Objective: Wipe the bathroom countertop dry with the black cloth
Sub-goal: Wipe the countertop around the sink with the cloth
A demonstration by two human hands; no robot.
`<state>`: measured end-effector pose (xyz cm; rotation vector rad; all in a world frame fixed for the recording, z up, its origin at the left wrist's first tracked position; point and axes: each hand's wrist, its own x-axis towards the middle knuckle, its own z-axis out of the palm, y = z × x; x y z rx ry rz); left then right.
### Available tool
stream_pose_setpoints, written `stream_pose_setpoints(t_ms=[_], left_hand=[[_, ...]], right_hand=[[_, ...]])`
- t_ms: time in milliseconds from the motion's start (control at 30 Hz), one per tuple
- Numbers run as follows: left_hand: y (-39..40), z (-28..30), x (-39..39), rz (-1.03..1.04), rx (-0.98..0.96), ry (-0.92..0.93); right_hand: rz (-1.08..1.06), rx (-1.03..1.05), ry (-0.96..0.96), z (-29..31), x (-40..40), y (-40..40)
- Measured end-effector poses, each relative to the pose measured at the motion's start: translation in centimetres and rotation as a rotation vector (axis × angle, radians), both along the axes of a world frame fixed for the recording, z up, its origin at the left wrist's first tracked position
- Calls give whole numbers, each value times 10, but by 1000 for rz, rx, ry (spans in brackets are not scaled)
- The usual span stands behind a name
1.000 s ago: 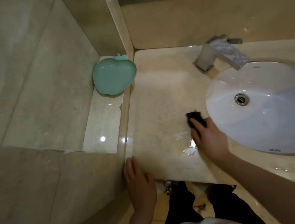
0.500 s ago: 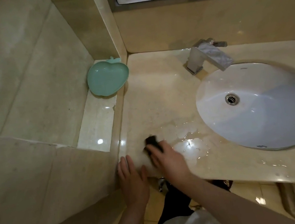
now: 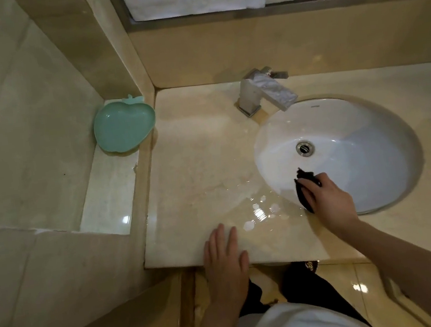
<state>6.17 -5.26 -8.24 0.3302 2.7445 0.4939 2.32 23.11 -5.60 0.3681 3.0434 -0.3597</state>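
black cloth bunched in right hand at sink rim; left hand spread flat on countertop.

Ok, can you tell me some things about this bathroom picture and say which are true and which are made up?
1. The right hand holds the black cloth at the near-left rim of the sink. True.
2. The left hand is turning the faucet. False: it lies flat on the front edge of the countertop, far from the faucet.
3. A green apple-shaped dish sits on the lower ledge left of the countertop. True.
4. The countertop is completely dry. False: shiny wet patches show between the two hands.
5. The sink is full of water. False: its drain is plainly visible in the white bowl.
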Motion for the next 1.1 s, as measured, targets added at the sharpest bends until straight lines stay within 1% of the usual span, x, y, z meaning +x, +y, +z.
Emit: stream_pose_setpoints(t_ms=[67,167,233,300,367,400,467,567,633,667,733,800,867,900,933,1000,1100], left_hand=[[14,0,-1,-5,18,-2],[24,0,-1,46,14,-20],[26,-2,0,42,-12,-24],[26,-5,0,37,-36,-7],[26,-8,1,35,-63,20],[26,-9,2,33,-70,34],[29,-7,4,55,-61,43],[50,9,11,157,-79,-47],[70,19,17,210,-124,-109],[82,23,20,239,-124,-143],[107,28,27,276,-97,-164],[134,30,32,250,-68,-114],[168,30,37,199,5,-84],[184,30,39,175,47,-88],[198,29,41,152,83,-84],[215,26,39,106,116,-36],[221,15,35,69,101,9]], right_hand=[[6,-15,51,13,12,11],[123,-68,94,24,40,-1],[273,-91,85,17,62,-19],[505,-53,43,0,77,-33],[652,-4,0,-16,82,-35],[670,12,-3,-19,81,-31],[663,39,53,-21,70,-14],[531,23,77,-20,47,33],[356,-10,76,-18,36,66],[223,-80,79,-16,35,81],[-93,-365,85,-13,39,107],[-378,-706,116,-10,49,125],[-540,-1008,140,-2,66,141],[-582,-1093,142,1,77,149],[-607,-1128,144,3,89,158],[-640,-1122,167,10,111,175],[-648,-995,186,19,140,205]])
